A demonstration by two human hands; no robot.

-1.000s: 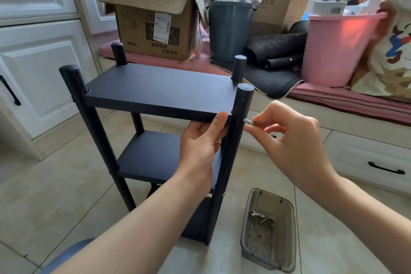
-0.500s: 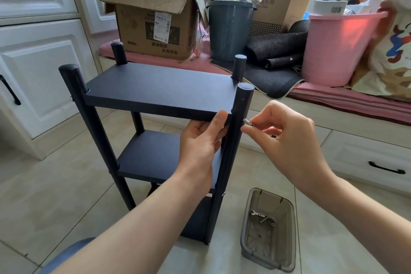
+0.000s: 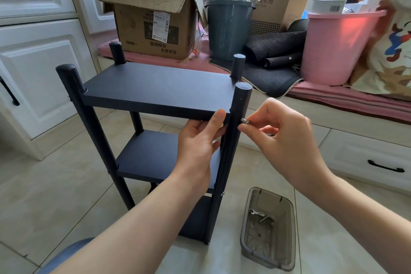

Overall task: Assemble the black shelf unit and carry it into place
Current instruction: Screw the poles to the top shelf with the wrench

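The black shelf unit (image 3: pixel 155 89) stands upright on the tiled floor before me. My left hand (image 3: pixel 198 140) grips the top shelf's near edge by the near-right post (image 3: pixel 231 151). My right hand (image 3: pixel 287 138) pinches a small silver screw (image 3: pixel 245 121) against that post's right side.

Bright daylight, sharp focus, wide-angle edge distortion.
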